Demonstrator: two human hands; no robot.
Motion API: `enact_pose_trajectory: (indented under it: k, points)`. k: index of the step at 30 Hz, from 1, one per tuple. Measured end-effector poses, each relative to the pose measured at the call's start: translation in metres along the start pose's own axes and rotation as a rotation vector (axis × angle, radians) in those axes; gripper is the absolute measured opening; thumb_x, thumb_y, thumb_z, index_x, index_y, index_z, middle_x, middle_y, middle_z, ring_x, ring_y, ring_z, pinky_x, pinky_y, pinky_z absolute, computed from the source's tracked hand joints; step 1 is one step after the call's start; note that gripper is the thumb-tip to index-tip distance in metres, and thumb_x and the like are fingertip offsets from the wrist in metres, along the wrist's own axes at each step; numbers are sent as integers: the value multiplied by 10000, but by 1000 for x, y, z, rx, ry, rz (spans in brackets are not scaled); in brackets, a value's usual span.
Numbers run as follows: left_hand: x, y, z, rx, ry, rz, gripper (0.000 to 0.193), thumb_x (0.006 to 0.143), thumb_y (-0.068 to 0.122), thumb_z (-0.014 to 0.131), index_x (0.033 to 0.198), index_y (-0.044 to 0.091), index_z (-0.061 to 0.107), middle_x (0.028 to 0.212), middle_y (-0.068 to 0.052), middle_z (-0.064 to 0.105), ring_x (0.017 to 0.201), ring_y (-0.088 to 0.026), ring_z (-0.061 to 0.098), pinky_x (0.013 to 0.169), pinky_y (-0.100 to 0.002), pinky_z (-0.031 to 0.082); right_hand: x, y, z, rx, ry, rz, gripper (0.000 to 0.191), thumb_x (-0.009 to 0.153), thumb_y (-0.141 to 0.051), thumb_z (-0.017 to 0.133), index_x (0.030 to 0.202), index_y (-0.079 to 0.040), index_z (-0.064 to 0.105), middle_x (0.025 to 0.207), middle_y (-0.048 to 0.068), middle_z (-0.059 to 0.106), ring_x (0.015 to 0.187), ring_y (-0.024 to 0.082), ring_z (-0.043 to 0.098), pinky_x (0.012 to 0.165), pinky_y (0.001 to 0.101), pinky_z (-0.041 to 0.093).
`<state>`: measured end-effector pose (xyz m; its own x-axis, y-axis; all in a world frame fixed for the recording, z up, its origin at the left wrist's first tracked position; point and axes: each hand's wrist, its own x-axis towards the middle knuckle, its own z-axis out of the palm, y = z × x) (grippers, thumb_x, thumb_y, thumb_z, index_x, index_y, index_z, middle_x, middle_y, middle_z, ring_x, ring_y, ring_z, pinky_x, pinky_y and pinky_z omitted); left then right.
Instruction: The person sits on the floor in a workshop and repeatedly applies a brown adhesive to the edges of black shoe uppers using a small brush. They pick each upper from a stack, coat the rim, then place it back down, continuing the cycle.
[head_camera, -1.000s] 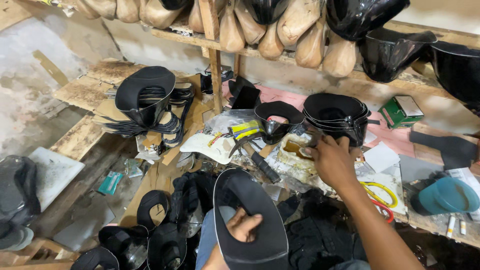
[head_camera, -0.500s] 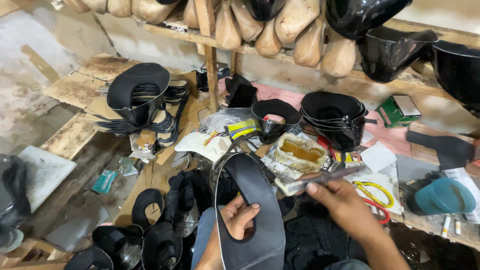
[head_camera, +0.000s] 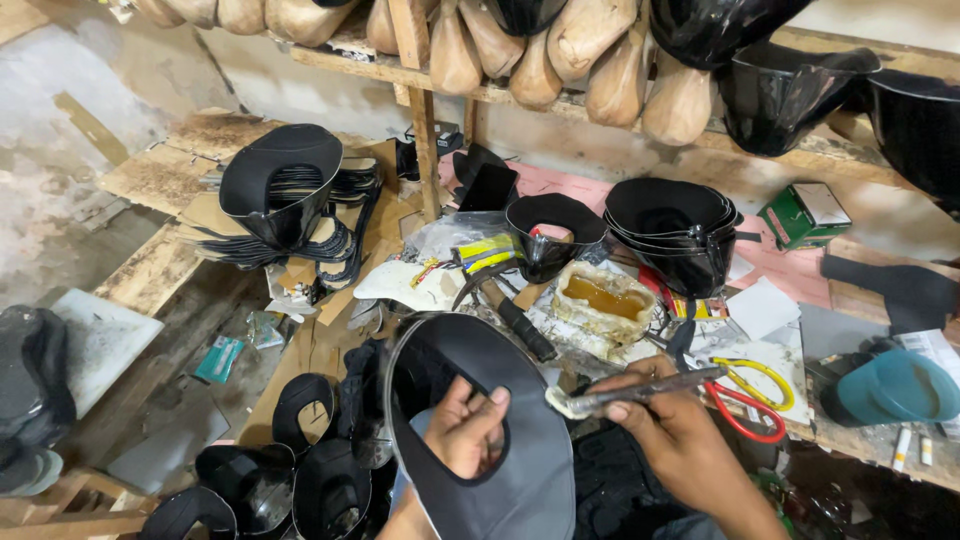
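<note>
Holding flat black leather shoe upper (head_camera: 520, 440) steady, left hand (head_camera: 470, 430) grips through its opening; right hand (head_camera: 665, 420) pinches glue-tipped brush (head_camera: 640, 390) at its edge.

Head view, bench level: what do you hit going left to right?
Stack of black cut pieces → yellow-and-black tool → open glue pot → nested black shoe uppers → green box → teal cap.
</note>
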<state>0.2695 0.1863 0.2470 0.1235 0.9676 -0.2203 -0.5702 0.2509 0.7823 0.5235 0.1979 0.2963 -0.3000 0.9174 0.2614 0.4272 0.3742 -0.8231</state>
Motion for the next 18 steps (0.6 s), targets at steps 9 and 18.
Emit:
enact_pose_trajectory:
  k: [9, 18]
  points:
    - [-9, 20, 16, 21, 76, -72, 373, 863, -88, 612, 1181, 74, 505, 733, -36, 654, 576, -91, 568, 530, -261, 434, -26, 28, 5, 402, 115, 248, 252, 962, -150, 614, 1097, 25, 733, 971, 104, 752, 928, 206, 705, 884, 359, 541]
    - [7, -33, -33, 185, -29, 187, 236, 939, 101, 731, 1064, 24, 546, 647, 12, 551, 512, -49, 421, 472, -259, 320, -29, 11, 19, 164, 111, 67, 242, 942, -129, 632, 1122, -10, 744, 1033, 81, 742, 980, 193, 653, 911, 348, 496]
